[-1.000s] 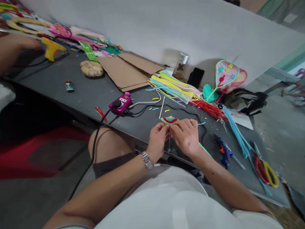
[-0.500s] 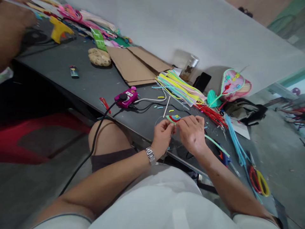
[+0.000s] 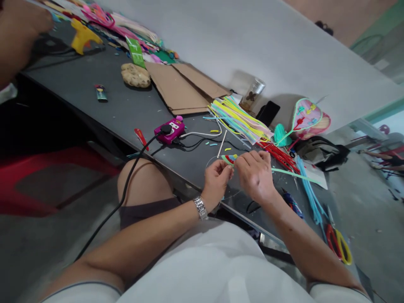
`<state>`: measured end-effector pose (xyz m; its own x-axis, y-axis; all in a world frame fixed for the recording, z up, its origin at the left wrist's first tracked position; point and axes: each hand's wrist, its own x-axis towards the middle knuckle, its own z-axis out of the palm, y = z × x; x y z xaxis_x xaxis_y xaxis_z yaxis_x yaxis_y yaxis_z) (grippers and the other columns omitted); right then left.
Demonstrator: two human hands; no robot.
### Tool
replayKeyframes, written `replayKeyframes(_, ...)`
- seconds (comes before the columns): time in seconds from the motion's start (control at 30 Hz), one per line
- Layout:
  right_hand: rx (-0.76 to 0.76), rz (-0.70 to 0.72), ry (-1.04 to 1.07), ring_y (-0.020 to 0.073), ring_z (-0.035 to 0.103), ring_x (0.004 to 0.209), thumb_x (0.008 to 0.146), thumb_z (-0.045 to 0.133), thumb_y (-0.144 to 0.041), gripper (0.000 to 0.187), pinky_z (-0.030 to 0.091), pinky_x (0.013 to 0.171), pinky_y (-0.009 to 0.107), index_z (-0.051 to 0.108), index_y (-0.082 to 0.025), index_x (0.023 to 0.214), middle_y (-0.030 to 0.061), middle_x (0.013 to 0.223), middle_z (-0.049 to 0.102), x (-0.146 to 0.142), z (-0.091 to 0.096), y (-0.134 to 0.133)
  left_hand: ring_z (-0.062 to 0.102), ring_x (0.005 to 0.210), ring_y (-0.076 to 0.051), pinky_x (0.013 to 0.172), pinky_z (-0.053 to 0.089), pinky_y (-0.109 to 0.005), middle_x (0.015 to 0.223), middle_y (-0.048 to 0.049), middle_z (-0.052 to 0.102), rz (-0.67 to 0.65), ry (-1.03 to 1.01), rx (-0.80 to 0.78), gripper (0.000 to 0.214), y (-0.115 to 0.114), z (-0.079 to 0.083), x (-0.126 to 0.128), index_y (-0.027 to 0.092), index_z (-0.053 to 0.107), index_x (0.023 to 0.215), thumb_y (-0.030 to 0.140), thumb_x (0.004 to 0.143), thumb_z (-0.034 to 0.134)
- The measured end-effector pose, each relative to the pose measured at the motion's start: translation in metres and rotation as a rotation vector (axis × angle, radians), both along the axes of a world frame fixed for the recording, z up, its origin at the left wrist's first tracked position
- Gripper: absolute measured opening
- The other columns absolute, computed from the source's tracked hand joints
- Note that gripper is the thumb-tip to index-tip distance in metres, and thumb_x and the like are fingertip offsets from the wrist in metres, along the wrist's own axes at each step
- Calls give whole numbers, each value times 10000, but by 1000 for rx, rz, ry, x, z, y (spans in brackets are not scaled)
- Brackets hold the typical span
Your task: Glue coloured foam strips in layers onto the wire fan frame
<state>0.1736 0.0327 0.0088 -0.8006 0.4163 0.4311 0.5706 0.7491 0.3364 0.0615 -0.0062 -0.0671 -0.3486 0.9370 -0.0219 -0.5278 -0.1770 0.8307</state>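
Note:
Between my hands, over the table's near edge, is a small rainbow-striped pipe-cleaner piece (image 3: 229,158) in green, red, blue and yellow. My left hand (image 3: 217,180) pinches its lower edge between thumb and fingertips. My right hand (image 3: 255,174) is closed at its right side, back of the hand up, hiding the fingertips. A light green pipe cleaner (image 3: 296,174) sticks out to the right from behind my right hand; its link to the striped piece is hidden. A thin wire loop (image 3: 209,160) shows beside my left hand.
A bundle of pipe cleaners (image 3: 241,120), a purple power adapter (image 3: 169,130) with cables, cardboard (image 3: 179,90) and a stone (image 3: 135,75) lie on the table. Scissors (image 3: 338,244) lie right. Another person's hand (image 3: 28,33) is near a yellow glue gun (image 3: 82,37).
The light green pipe cleaner's free end has swung up and to the right. Both hands keep their grip on the striped piece, and the whole view has shifted slightly.

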Motion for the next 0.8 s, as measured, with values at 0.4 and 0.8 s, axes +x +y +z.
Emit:
replayKeyframes(0.4, -192, -114, 126, 175, 541, 744, 1011, 520, -165, 202, 262, 784, 354, 640, -185, 850, 29, 794, 676, 23, -5, -9, 531, 605, -99, 606, 475, -232, 625, 33, 569, -60, -134, -110, 358, -1, -2, -6, 172, 576, 660, 412, 691, 840)
replayKeyframes(0.8, -346, -199, 211, 179, 603, 816, 951, 578, -138, 148, 295, 816, 354, 656, -182, 835, 39, 856, 684, 37, -2, -2, 431, 539, -74, 506, 339, -208, 573, 43, 515, -134, -50, -151, 390, -1, 2, -6, 167, 576, 609, 414, 650, 875)
